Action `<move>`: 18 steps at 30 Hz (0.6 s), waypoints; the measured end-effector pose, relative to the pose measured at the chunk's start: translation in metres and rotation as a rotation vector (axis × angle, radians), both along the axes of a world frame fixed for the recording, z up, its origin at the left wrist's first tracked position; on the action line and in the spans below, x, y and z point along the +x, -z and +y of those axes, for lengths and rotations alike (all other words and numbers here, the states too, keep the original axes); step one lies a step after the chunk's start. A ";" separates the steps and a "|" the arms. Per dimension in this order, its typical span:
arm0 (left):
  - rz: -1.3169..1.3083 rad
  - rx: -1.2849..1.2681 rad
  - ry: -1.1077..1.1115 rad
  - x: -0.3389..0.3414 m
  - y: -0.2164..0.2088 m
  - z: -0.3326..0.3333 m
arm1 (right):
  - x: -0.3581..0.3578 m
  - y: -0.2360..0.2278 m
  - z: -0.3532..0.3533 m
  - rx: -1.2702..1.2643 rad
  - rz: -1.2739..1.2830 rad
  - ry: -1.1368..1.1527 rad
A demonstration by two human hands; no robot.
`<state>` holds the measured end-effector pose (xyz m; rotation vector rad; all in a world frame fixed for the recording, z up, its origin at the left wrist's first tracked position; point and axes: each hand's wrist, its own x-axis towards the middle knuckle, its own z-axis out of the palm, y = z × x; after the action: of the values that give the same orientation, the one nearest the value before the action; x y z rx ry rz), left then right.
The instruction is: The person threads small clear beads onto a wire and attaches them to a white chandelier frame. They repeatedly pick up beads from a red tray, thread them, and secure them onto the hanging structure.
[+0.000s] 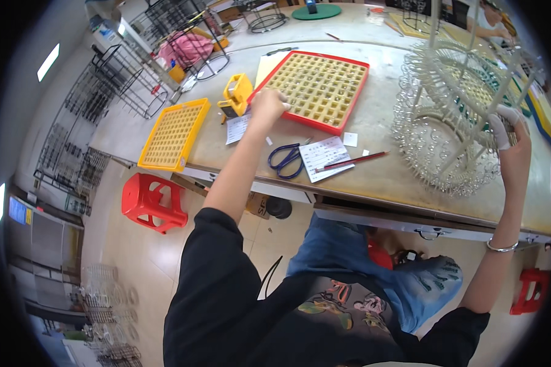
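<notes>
My left hand (268, 105) is at the left edge of a red-rimmed tray (368, 74) with many small square compartments, small pieces showing in some. Its fingers are curled together, and whatever they hold is too small to tell. On the right, my right hand (509, 129), with white covers on its fingertips, is closed on the side of a white round tiered rack (450, 116). Small shiny wire-like pieces hang all around the rack's rings. Beside my left hand stands a yellow tape dispenser (236, 93).
Dark-handled scissors (286, 160), a paper slip (326, 156) and a red pencil (364, 159) lie near the front edge. A yellow compartment tray (176, 134) sits left, above a red stool (154, 202). Black wire racks (211, 64) stand behind; another person (493, 24) sits far right.
</notes>
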<state>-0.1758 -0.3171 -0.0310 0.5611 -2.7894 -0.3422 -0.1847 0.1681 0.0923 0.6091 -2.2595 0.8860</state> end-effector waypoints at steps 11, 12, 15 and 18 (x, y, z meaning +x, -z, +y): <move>-0.001 0.104 0.041 -0.001 -0.026 -0.002 | -0.006 0.003 0.022 -0.148 -0.008 -0.110; 0.021 0.198 0.055 0.001 -0.039 0.001 | 0.002 0.004 0.025 -0.182 0.080 -0.051; 0.152 0.242 0.180 0.026 -0.094 0.026 | 0.024 0.006 0.036 -0.341 0.261 -0.011; 0.386 0.379 0.385 0.043 -0.135 0.047 | 0.049 0.021 0.041 -0.526 0.360 -0.082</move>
<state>-0.1324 -0.2700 0.1039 0.0119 -2.4455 -0.9614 -0.1352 0.2092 0.0712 0.5616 -1.6022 1.2412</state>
